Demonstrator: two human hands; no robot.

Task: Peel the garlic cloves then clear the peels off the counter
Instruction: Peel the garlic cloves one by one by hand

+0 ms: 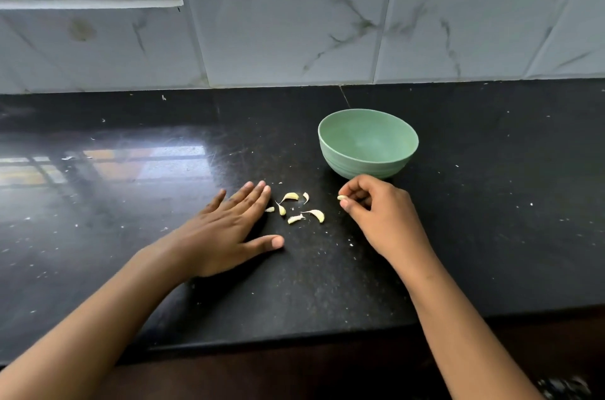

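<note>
Head view: a garlic clove (341,197) is pinched in the right grip (376,213), the left grip (229,229) laid flat and empty; loose peels (296,208) could be scattered across the surface (491,236).

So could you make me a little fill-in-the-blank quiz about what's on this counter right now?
1. The bowl behind the hands is ____ in colour.
2. The left hand lies ____ on the dark counter, fingers spread.
3. The right hand pinches one garlic piece in its ____.
4. The loose garlic pieces lie ____ the two hands.

Missing words: green; flat; fingertips; between
</note>
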